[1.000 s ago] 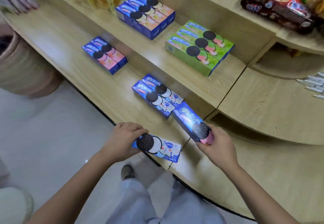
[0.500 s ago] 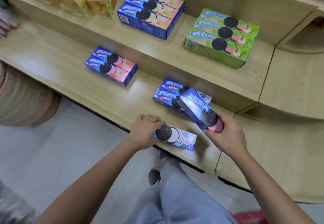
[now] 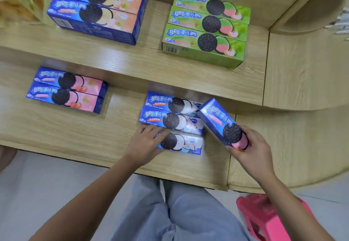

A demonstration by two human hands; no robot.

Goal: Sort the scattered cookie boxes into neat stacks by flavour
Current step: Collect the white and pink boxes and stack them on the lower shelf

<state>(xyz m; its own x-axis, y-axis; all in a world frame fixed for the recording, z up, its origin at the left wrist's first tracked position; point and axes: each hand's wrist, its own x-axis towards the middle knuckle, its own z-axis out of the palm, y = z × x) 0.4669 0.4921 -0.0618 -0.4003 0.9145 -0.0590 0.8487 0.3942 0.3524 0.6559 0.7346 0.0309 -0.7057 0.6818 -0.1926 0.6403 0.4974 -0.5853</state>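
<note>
From my seat the lower shelf (image 3: 56,138) fills most of the view, with the upper shelf (image 3: 132,59) behind it carrying a peach-coloured stack (image 3: 98,12) and a green stack (image 3: 205,31). On the lower shelf, the pink pair (image 3: 66,89) lies well to the left, and the white-cream pair (image 3: 171,112) sits in the middle.

My left hand (image 3: 145,144) lies flat, fingers spread, on the left end of a third white-cream box (image 3: 181,143), which rests on the shelf just in front of that pair. I'd judge the step in hand is squaring this box against its mates: push it level until its long edge touches the pair and the ends line up, keeping the palm light so the row behind doesn't skew.

My right hand (image 3: 251,150) is closed around the lower end of a pink-cream box (image 3: 219,121), held tilted with its far corner just beside the white-cream pair. That one belongs with the pink pair on the left, so it should cross over without clipping the row.
</note>
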